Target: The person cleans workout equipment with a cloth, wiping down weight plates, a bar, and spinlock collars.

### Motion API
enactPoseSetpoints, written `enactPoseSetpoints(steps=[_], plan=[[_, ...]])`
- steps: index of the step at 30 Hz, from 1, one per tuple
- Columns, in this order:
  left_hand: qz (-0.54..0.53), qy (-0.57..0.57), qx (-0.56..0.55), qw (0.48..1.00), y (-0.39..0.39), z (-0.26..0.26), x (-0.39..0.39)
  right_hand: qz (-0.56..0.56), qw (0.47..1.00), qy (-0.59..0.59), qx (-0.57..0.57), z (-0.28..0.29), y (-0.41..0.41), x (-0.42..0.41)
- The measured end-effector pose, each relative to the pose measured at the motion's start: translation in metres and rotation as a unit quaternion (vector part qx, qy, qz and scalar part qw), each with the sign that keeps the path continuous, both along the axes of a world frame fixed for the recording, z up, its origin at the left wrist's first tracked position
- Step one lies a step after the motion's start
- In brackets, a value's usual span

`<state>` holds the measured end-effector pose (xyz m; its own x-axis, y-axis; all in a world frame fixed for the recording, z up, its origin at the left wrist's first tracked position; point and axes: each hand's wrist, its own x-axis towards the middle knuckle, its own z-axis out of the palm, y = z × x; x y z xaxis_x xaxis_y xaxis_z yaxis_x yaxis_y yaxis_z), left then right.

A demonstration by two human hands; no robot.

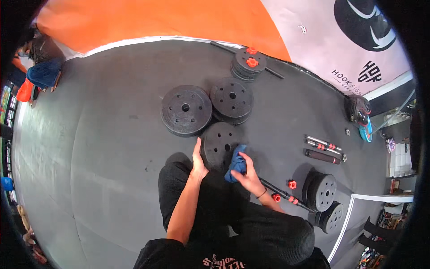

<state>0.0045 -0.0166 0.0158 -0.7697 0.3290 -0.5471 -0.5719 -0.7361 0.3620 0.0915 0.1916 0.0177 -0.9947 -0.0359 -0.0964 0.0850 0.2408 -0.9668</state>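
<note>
A black weight plate (pixel 218 143) with a ring of small holes stands before me, close to my knees. My left hand (pixel 200 163) holds its left edge, the thumb lying along the rim. In my right hand (pixel 248 173) is a crumpled blue cloth (pixel 237 164), pressed against the plate's right side. Part of the plate's face is hidden by the cloth and hand. Just beyond lie two thick black plates or stacks of plates, the left plate (pixel 185 117) and the right plate (pixel 231 104), both flat on the floor.
Farther off, red star nuts (pixel 252 62) top a plate stack (pixel 248 72) beside a dark bar (pixel 274 73). To my right are a threaded bar (pixel 282 192), a loose red star nut (pixel 292 184), upright plates (pixel 326 192) and chrome bars (pixel 322 143). A person (pixel 43 74) is at upper left.
</note>
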Motion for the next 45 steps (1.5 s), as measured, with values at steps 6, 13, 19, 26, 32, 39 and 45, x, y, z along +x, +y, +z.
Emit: enactPoseSetpoints(steps=[6,13,19,26,32,39,45], plan=[[0.005,-0.018,-0.034,0.999,0.001,-0.014,-0.001,-0.041,0.971,0.076,0.224,0.024,-0.014,-0.016],[-0.014,0.011,-0.044,0.999,0.005,-0.015,-0.009,-0.137,0.954,0.149,0.220,-0.025,0.016,-0.099],[0.012,-0.009,-0.077,0.997,-0.009,-0.037,0.001,0.036,0.979,0.156,0.122,0.034,-0.058,-0.116],[0.017,-0.042,-0.057,0.997,-0.002,-0.020,-0.002,0.002,0.957,0.144,0.253,0.018,-0.018,-0.102],[-0.002,-0.031,-0.101,0.994,0.008,-0.011,-0.007,-0.061,0.947,0.227,0.220,0.010,-0.042,-0.169],[0.043,-0.032,-0.045,0.998,-0.012,-0.041,0.006,0.096,0.958,0.214,0.167,0.029,-0.063,-0.078],[-0.009,-0.039,-0.080,0.996,0.004,-0.013,-0.006,-0.099,0.943,0.154,0.276,0.006,-0.008,-0.144]])
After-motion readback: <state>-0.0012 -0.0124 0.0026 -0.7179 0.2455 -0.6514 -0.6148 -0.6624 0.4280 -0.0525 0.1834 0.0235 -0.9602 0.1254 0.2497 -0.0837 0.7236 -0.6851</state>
